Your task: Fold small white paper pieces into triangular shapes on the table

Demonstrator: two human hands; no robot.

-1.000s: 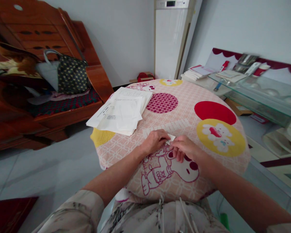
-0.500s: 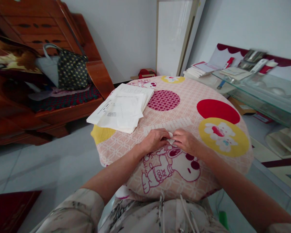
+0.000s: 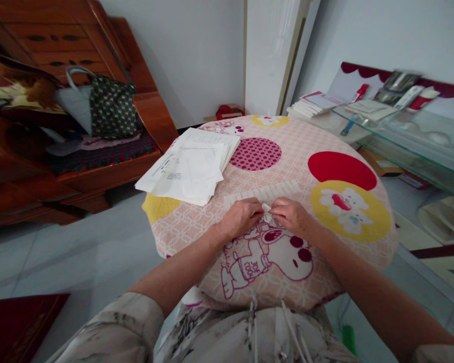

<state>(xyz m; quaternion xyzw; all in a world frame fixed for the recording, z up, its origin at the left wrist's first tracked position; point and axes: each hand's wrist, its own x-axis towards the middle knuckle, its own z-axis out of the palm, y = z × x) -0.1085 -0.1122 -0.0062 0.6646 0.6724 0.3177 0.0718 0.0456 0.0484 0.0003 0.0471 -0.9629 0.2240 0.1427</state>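
A small white piece of paper [image 3: 266, 208], partly hidden by fingers, is pinched between my two hands above the near half of the table. My left hand [image 3: 244, 216] is closed on its left side. On the other side, my right hand [image 3: 289, 214] grips it with thumb and fingers pressed together. The patterned pink tablecloth [image 3: 272, 292] lies under both hands, with a cartoon dog printed just below them. Beyond my left hand rests a stack of printed white sheets [image 3: 189, 169], apart from the fingers.
A wooden bench [image 3: 109, 171] holding a patterned bag [image 3: 113, 108] stands to the left. At the right is a glass shelf [image 3: 408, 146] with papers, a metal container and a cup on it. A red box [image 3: 225, 112] sits behind the table.
Both hands stay in nearly the same place, still holding the paper. The fingers have shifted slightly, and the paper's visible shape differs a little. The camera view has tilted slightly.
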